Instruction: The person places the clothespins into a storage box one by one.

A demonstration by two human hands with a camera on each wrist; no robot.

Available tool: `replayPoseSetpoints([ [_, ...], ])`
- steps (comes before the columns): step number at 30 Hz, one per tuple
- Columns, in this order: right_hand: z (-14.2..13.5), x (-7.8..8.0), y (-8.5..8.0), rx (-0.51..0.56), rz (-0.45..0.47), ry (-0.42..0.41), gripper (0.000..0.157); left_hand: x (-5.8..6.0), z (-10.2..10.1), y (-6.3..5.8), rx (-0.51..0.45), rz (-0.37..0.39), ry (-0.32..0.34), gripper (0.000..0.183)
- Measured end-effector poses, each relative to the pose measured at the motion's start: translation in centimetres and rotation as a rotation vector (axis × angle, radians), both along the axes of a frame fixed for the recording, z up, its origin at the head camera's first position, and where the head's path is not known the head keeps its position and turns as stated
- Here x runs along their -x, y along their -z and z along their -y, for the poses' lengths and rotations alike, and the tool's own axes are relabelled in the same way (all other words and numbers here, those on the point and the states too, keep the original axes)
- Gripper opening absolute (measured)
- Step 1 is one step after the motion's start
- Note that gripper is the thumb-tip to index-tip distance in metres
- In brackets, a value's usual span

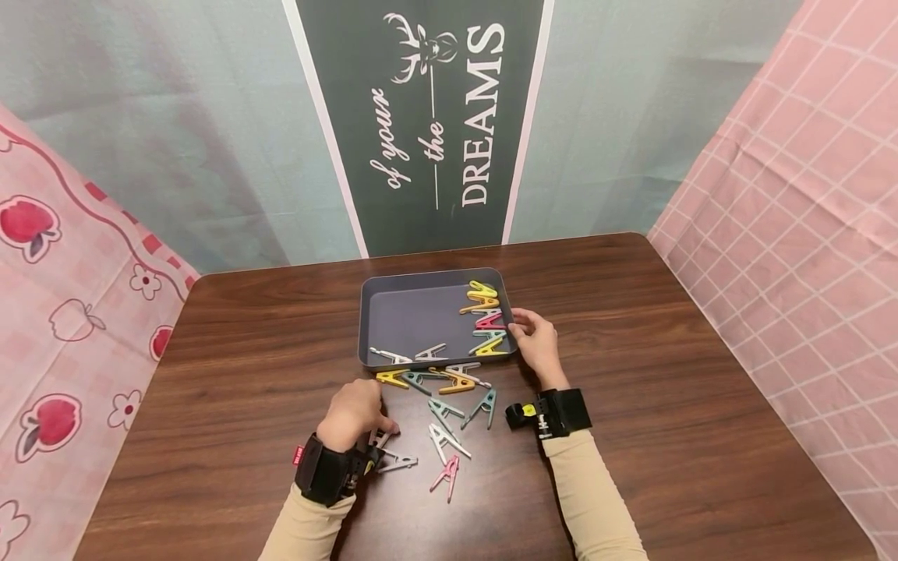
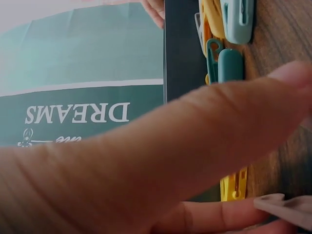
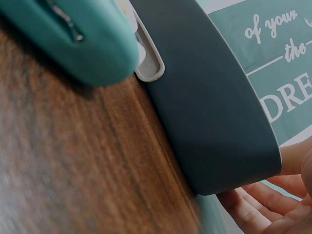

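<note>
My left hand [image 1: 354,413] is palm down at the table's near left, over a pale grey clothespin [image 1: 380,436]. In the left wrist view, the thumb stands apart from the fingers [image 2: 219,214], whose tips meet a greyish-pink clothespin [image 2: 287,209]. At the tray's right side my right hand [image 1: 539,347] grips the wall of the dark grey tray [image 1: 414,315]. The right wrist view has its thumb and fingers about the tray corner [image 3: 243,165]. Inside, several clothespins line the right side, among them a pink clothespin [image 1: 489,320]; grey clothespins [image 1: 390,356] lie along the near wall.
Loose clothespins lie before the tray: yellow [image 1: 393,378], dark teal [image 1: 417,381], orange [image 1: 457,382], green [image 1: 481,407], white [image 1: 447,441], pink [image 1: 446,476] and grey [image 1: 398,462] among them. The brown wooden table [image 1: 631,327] is bordered by fabric curtains [image 1: 793,156].
</note>
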State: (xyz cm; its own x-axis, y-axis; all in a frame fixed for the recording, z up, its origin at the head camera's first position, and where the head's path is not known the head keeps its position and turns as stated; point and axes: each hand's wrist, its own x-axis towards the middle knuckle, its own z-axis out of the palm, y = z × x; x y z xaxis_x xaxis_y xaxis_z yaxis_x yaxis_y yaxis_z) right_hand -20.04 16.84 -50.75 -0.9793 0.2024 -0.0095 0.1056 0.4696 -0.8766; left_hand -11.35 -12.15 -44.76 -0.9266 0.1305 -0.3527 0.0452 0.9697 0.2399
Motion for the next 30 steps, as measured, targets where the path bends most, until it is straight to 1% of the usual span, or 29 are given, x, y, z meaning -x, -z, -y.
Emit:
replayPoseSetpoints([
  [9,0.0,0.0,0.0,0.002,-0.003,0.004,0.033,0.0,-0.5,0.1,0.039,-0.023,0.005,0.035],
  [16,0.1,0.0,0.0,0.020,-0.003,0.003,0.032,0.1,-0.5,0.4,0.026,-0.044,0.025,0.034],
  [19,0.0,0.0,0.0,0.020,-0.012,0.002,0.032,0.3,-0.5,0.6,0.003,-0.074,0.035,0.036],
  [21,0.0,0.1,0.0,0.017,-0.018,0.001,0.032,0.5,-0.6,0.8,-0.016,-0.107,0.040,0.037],
  [26,0.0,0.1,0.0,0.017,-0.020,0.002,0.032,0.7,-0.6,1.2,-0.064,-0.182,0.034,0.035],
  [30,0.0,0.2,0.0,0.016,-0.019,0.002,0.033,0.6,-0.7,1.2,-0.066,-0.197,0.029,0.035],
])
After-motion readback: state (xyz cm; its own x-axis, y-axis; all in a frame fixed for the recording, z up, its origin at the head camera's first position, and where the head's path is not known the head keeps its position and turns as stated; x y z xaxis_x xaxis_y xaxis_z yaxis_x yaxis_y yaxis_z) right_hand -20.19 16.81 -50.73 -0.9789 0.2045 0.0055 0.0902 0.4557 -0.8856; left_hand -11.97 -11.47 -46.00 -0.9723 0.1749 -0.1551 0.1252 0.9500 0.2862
